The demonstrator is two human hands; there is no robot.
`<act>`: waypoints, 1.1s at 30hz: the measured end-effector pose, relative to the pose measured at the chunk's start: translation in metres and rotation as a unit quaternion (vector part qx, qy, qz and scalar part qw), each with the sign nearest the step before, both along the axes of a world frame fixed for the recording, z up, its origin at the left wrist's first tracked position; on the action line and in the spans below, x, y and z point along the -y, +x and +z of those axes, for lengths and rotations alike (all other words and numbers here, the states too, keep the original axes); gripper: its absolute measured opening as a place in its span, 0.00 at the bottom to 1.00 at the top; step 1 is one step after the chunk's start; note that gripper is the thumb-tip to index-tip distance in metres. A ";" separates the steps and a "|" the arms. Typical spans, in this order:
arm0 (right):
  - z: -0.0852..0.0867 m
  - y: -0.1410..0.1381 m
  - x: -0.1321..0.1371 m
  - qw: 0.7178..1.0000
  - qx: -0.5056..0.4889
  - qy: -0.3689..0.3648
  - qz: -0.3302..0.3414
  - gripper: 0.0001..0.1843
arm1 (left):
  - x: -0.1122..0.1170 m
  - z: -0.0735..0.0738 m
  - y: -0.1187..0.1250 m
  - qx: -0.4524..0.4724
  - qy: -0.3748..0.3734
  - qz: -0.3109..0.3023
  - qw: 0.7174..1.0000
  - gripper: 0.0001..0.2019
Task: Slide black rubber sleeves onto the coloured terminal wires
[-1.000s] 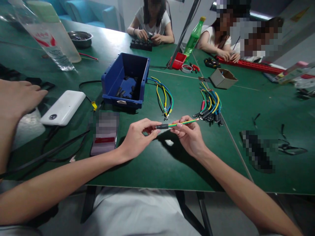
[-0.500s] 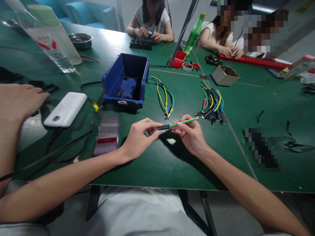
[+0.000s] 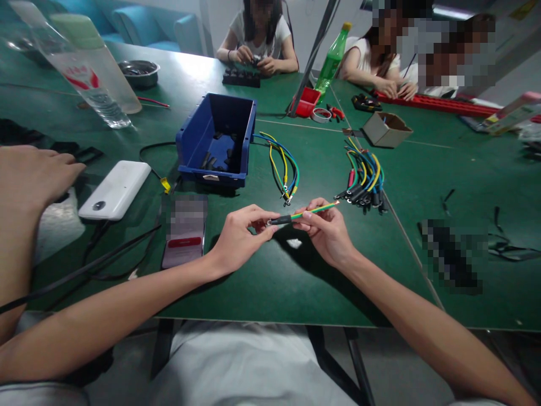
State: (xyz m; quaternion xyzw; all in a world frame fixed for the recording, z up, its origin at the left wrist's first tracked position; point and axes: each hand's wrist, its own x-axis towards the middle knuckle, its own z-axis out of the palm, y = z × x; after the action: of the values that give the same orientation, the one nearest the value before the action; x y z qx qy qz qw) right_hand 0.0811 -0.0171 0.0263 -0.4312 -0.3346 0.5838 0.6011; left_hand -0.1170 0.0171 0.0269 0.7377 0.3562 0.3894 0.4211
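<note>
Head view: I see my left hand (image 3: 236, 237) raised just above the green table top (image 3: 270, 282), thumb and forefinger pressed together on the short black tubular sleeve (image 3: 279, 220) that covers the near end of a thin yellow-and-green striped wire (image 3: 315, 210). My right hand (image 3: 327, 231) meets it from the other side, its fingertips (image 3: 305, 215) pinched closed around the striped wire just beside the sleeve; the remaining fingers of both hands are curled loosely beneath. The wire runs nearly level, tilted slightly upward to the right, and its far end projects past the right hand with a small bare orange tip. It is held clear of the table, between the two hands, in front of a loose bunch of yellow, blue and green wires (image 3: 284, 169). To the right of that bunch lies a bundle of multicoloured wires with black sleeved ends (image 3: 362, 180). Behind the hands stands an open blue plastic bin (image 3: 240, 141) containing small black pieces. At the left edge, another person's hand (image 3: 34, 175) rests near a white rectangular device (image 3: 115, 190). Other people are seated at the far side of the table.
</note>
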 end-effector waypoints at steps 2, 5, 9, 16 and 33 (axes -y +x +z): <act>0.000 0.000 0.000 1.000 -0.002 -0.001 0.004 0.14 | 0.000 0.000 0.000 -0.002 -0.003 -0.003 1.000 0.10; 0.000 0.000 0.001 1.000 -0.006 -0.001 0.009 0.14 | 0.000 0.001 0.000 -0.008 -0.006 -0.004 1.000 0.11; 0.001 -0.001 0.001 1.000 -0.006 0.001 0.004 0.14 | 0.001 0.004 0.000 -0.008 0.001 0.001 1.000 0.10; 0.001 -0.002 0.001 1.000 0.004 0.001 -0.002 0.16 | 0.002 0.004 0.000 -0.003 0.012 0.007 1.000 0.10; 0.007 -0.004 0.008 0.995 0.061 0.054 -0.058 0.17 | 0.007 0.010 0.005 0.036 -0.036 0.011 0.999 0.09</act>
State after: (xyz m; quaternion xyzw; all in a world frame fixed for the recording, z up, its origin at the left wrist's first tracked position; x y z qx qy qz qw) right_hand 0.0773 -0.0251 0.0328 -0.4516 -0.3763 0.5019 0.6345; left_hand -0.1124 0.0098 0.0370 0.7032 0.3629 0.4073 0.4560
